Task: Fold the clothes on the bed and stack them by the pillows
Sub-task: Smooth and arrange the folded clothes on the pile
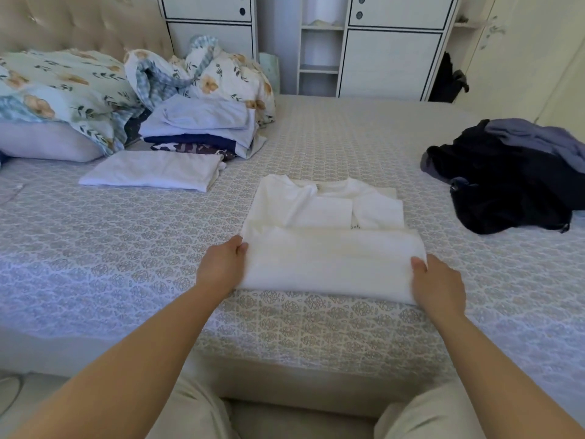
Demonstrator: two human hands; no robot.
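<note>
A white T-shirt [329, 236] lies on the patterned bed [126, 236] in front of me, its sleeves folded in and its lower part doubled up over the body. My left hand [221, 267] grips the folded part at its left edge, thumb on top. My right hand [438, 285] grips the right edge the same way. A folded white garment [152, 171] lies to the left. Behind it a stack of folded clothes [202, 128] in pale blue and navy sits next to the pillows [47, 142]. A heap of unfolded dark clothes [506, 179] lies at the right.
A crumpled floral duvet [218, 74] and a floral pillow [63, 87] lie by the padded headboard. White cupboards [392, 58] stand behind the bed. The bed's near edge runs just in front of my knees.
</note>
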